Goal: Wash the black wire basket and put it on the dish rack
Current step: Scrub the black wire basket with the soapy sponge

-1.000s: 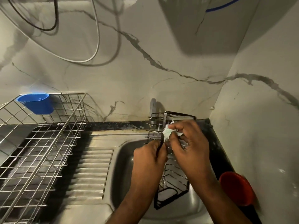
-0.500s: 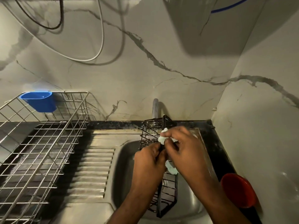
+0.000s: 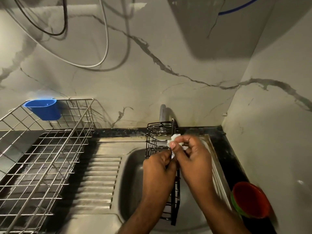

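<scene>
Left hand (image 3: 158, 168) grips the black wire basket (image 3: 160, 141) over the sink (image 3: 131, 183); right hand (image 3: 190, 156) pinches a soapy wad (image 3: 173, 140); slick wire could slip.

1. One black wire basket (image 3: 159, 141), standing in the sink
2. One steel sink (image 3: 133, 183)
3. One wire dish rack (image 3: 42, 159)
4. One blue cup (image 3: 44, 108) hung on the rack
5. Two hands: left hand (image 3: 158, 168), right hand (image 3: 192, 157)
6. One white scrubber (image 3: 173, 138)
7. One red bowl (image 3: 251, 200)
8. One tap (image 3: 162, 114)
9. Two cables on the wall: a white cable (image 3: 106, 39) and a black cable (image 3: 65, 19)
</scene>
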A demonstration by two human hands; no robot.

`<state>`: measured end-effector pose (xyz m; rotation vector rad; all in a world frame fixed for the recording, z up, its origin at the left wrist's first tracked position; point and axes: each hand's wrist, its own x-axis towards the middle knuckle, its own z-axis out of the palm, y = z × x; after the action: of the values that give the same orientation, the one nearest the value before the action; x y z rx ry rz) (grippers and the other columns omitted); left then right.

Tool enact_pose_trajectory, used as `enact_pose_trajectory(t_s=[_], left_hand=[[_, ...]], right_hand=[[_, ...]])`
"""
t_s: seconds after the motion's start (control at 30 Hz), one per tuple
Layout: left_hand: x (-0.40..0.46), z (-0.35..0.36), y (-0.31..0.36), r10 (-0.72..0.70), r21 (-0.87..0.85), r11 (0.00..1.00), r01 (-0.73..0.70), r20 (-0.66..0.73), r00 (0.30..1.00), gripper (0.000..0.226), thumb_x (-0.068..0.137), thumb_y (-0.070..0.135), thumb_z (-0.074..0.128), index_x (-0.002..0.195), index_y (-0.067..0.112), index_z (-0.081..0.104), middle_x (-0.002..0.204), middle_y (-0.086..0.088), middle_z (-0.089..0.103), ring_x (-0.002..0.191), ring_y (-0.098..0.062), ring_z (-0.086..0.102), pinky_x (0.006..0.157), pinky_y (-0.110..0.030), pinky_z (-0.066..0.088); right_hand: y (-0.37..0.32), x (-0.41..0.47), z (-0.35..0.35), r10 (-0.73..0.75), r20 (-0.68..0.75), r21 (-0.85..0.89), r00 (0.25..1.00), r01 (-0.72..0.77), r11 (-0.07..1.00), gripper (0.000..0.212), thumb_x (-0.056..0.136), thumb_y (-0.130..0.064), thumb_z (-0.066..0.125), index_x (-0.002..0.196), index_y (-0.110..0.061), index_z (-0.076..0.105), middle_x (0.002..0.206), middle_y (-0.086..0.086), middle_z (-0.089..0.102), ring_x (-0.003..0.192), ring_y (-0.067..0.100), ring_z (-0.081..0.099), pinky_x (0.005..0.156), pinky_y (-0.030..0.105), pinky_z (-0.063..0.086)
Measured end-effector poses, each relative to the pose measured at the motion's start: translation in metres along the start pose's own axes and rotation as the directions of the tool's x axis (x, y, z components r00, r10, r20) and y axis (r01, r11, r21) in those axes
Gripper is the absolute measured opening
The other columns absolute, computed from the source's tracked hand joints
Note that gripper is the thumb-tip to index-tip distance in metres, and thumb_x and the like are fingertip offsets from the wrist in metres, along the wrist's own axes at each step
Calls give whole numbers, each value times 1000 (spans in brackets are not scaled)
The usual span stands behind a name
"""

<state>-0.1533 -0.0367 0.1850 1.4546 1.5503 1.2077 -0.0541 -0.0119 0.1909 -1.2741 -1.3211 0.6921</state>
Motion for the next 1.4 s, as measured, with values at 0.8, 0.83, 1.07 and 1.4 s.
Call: enact_pose_trajectory(t_s=[0.8, 0.83, 1.07, 1.4], left_hand=[[-4, 4, 10, -42, -49, 998, 47, 98, 994, 15, 97, 14, 70, 94, 28, 76, 84, 9, 79, 80, -11, 77, 61, -24, 62], [-3, 4, 10, -46, -46, 998, 51, 100, 994, 15, 97, 13, 69, 95, 26, 76, 83, 7, 79, 80, -12, 77, 63, -26, 63], [0, -3, 25, 18, 65, 997, -36, 262, 965, 9, 99, 24, 68, 99, 20, 76, 83, 3, 78, 72, -10, 76, 65, -40, 65], [76, -38, 27, 503, 294, 768, -570, 276, 819, 25, 99, 38, 58, 101, 20, 75, 118, 2, 65, 110, -11, 61, 90, -36, 52]], right_hand=[[3, 38, -23, 240, 165, 102, 957, -259, 961, 24, 81, -34, 81, 99, -26, 66, 91, -3, 77, 83, 18, 74, 71, 46, 61], [7, 34, -23, 241, 204, 33, 949, -253, 967, 23, 82, -31, 81, 99, -27, 66, 91, -4, 76, 84, 14, 74, 71, 46, 62], [7, 38, -30, 203, 146, -40, 968, -200, 979, 21, 84, -21, 78, 99, -27, 65, 91, -4, 76, 82, 9, 73, 75, 43, 62], [-8, 27, -40, 85, 325, -54, 942, -72, 996, 16, 84, -19, 79, 91, -26, 66, 87, -6, 75, 81, 9, 73, 79, 45, 60]])
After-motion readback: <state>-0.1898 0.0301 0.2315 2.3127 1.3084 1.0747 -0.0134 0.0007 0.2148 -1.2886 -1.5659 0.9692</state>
